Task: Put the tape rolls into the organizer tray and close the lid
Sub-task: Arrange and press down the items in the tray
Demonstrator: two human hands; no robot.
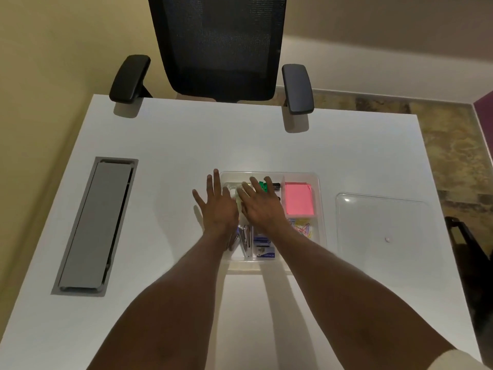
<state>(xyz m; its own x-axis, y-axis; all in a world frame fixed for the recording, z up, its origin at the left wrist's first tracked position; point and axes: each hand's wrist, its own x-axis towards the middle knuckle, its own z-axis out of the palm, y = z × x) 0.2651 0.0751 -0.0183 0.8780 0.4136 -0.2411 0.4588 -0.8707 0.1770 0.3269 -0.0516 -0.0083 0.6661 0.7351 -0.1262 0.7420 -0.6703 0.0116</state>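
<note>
A clear plastic organizer tray sits on the white desk, uncovered. Both my hands lie flat over its left half, fingers spread. My left hand covers the tray's left edge; my right hand is beside it, over the middle. Between them a clear tape roll shows in the back-left compartment, mostly hidden. The tray also holds pink sticky notes, coloured paper clips, a green clip, staple boxes and a metal tool. The clear lid lies flat on the desk to the right of the tray.
A black mesh office chair stands at the desk's far side, with its armrests over the edge. A grey cable hatch is set into the desk on the left. A dark object sits off the right edge.
</note>
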